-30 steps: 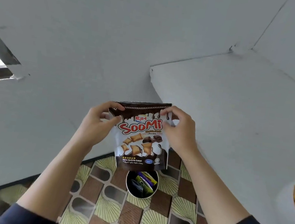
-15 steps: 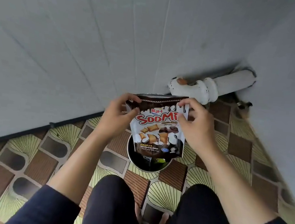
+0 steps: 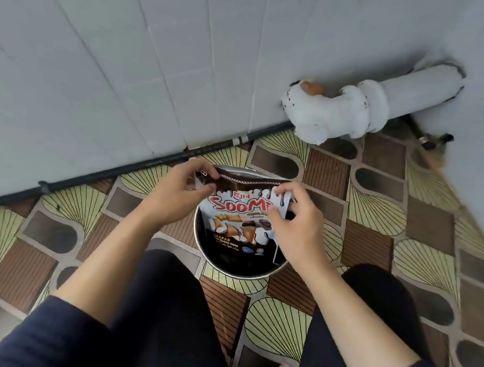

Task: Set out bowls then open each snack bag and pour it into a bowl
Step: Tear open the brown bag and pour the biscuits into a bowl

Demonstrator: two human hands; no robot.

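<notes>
One bowl (image 3: pixel 236 275) is seen set out on the patterned floor (image 3: pixel 380 229), near the floor's far edge where the tiled wall rises. So the setting-out step is judged at least begun. No other bowl is in view, so how many are laid cannot be told.

The snack bag (image 3: pixel 239 222) is held upright right over that bowl, printed face up toward the camera. Its lower end overlaps the bowl's mouth in this view; whether it touches the metal cannot be told.

The bag's top left corner is pinched between thumb and curled fingers of the left hand (image 3: pixel 173 196). The top right corner is pinched the same way by the right hand (image 3: pixel 299 229). The top seam between the two pinches is seen running across unbroken, so the bag is judged not yet opened.

Opening is taken as the step in hand. Left to do: the seam to be parted, the bag to be tipped, the contents to be poured. What lies inside the bowl is hidden by the bag. No further bags are seen, so what remains beyond this one cannot be judged.
</notes>
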